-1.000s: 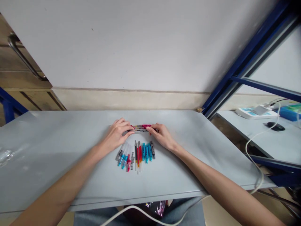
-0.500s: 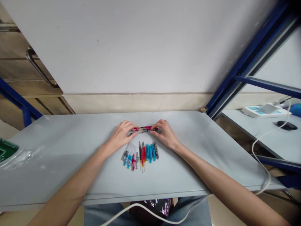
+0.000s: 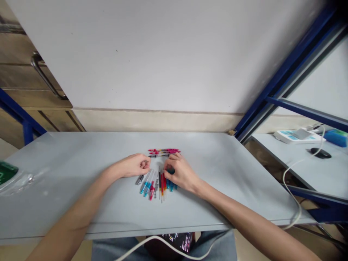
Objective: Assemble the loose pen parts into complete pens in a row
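Centrally, pens lay along the far edge of the grey table, before a white wall; left hand and right hand curled, grip indiscernible.

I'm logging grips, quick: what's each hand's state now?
Left hand: curled, near the clear barrels; grip can't be told.
Right hand: bent over the blue barrels; grip can't be told.

Pictured before me: two hands, left and right; two blue-tipped clear barrels, one pink-tipped barrel, at least three refills, one black mouse. Half-covered blue grips defy my count.
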A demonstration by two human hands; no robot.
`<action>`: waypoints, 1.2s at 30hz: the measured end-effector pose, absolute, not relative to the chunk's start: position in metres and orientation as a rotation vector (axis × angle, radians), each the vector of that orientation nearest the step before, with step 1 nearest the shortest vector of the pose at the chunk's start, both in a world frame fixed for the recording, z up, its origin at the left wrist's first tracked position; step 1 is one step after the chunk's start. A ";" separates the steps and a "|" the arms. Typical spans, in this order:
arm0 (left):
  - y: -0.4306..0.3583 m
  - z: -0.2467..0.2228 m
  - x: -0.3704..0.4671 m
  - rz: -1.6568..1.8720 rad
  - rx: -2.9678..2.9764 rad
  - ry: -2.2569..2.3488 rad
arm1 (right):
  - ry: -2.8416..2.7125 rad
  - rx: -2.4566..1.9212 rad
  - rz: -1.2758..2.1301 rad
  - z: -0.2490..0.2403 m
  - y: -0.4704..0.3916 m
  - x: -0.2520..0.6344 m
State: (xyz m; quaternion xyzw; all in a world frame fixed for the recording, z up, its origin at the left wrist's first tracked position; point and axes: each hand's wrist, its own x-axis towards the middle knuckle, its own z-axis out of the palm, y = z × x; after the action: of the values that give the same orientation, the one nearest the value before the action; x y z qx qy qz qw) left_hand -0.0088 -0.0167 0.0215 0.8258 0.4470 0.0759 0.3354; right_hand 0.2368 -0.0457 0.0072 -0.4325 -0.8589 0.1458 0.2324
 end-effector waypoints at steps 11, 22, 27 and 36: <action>-0.023 0.025 0.002 0.257 2.541 1.322 | -2.576 -1.448 0.083 0.015 -0.038 0.218; -0.020 0.019 0.006 0.378 2.684 1.336 | -2.644 -1.550 0.067 0.017 -0.027 0.215; -0.020 0.019 0.006 0.411 2.684 1.351 | -2.646 -1.540 0.010 0.021 -0.036 0.213; -0.020 0.017 0.007 0.449 2.715 1.319 | -2.583 -1.527 0.023 0.011 -0.037 0.209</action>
State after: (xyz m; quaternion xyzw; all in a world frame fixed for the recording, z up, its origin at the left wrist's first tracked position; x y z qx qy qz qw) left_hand 0.0065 -0.0196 0.0174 0.8888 0.4317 0.1471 0.0450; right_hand 0.2092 -0.0366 0.0114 -0.5076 -0.8587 0.0077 0.0702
